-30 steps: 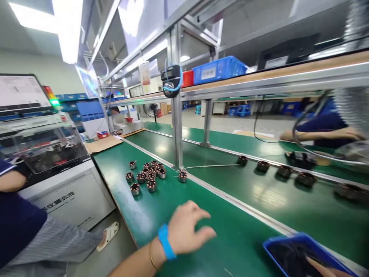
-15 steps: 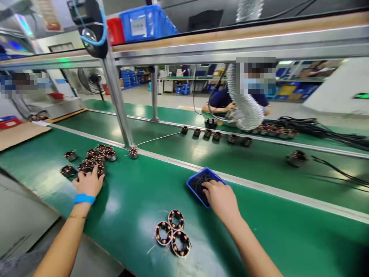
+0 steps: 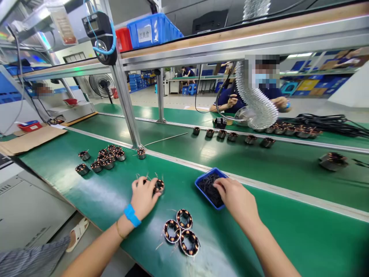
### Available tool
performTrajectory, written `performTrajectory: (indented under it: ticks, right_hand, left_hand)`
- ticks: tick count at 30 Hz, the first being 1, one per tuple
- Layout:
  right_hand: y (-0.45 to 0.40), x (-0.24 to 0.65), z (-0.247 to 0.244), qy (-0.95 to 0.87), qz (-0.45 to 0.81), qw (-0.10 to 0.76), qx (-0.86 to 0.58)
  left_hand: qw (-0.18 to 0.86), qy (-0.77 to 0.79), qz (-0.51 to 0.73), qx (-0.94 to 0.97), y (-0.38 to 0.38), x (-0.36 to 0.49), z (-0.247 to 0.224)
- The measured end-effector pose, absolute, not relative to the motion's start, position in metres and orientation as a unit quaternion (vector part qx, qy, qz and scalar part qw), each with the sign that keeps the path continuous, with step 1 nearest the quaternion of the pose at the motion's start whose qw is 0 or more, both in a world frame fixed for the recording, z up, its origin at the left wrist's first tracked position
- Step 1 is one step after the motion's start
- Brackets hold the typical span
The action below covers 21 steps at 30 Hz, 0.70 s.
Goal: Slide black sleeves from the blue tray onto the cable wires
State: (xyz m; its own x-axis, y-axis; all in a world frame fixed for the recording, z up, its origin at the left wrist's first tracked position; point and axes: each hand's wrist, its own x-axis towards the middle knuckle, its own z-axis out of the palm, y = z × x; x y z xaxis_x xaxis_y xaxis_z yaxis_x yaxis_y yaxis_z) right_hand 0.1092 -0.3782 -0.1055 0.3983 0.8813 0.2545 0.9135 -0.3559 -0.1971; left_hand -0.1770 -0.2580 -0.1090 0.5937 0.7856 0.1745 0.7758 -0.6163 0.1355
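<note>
My left hand [image 3: 145, 195] is closed over copper-wound motor stators on the green bench; one stator [image 3: 158, 186] shows at its fingertips, and others are partly hidden under the fingers. Thin wire ends stick up around them. At the right edge of a blue tray [image 3: 218, 208] my right hand [image 3: 238, 196] has its thumb and forefinger pinched together over short black tube pieces [image 3: 210, 186]. Whatever lies in that pinch is hidden. Three stators [image 3: 184, 219] stand touching each other near the front edge, between my hands, with loose wire ends.
A cluster of stators [image 3: 108, 163] sits at the left, and a single stator [image 3: 141, 153] by the metal post [image 3: 124, 100]. Beyond the rail, more stators [image 3: 232, 136] stand in a row before a flexible duct [image 3: 253, 100]. A co-worker [image 3: 230, 102] sits opposite.
My left hand has moved right from the stator cluster, bringing stators toward the middle of the bench. My right hand stays at the blue tray. The camera view has shifted slightly.
</note>
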Motion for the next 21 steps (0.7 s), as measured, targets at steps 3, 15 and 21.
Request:
performTrajectory:
  ticks: [3, 15, 21]
  right_hand:
    - [-0.380, 0.110, -0.105, -0.524, -0.059, 0.184, -0.829]
    - [-0.383, 0.117, -0.109, -0.520, -0.088, 0.271, -0.806]
    - [-0.401, 0.096, -0.100, -0.544, -0.070, 0.359, -0.755]
  left_hand:
    - [0.063, 0.383, 0.109, 0.915, -0.280, -0.157, -0.108]
    - [0.138, 0.295, 0.122, 0.938, -0.261, -0.170, -0.101]
    - [0.198, 0.259, 0.125, 0.937, -0.273, -0.179, -0.078]
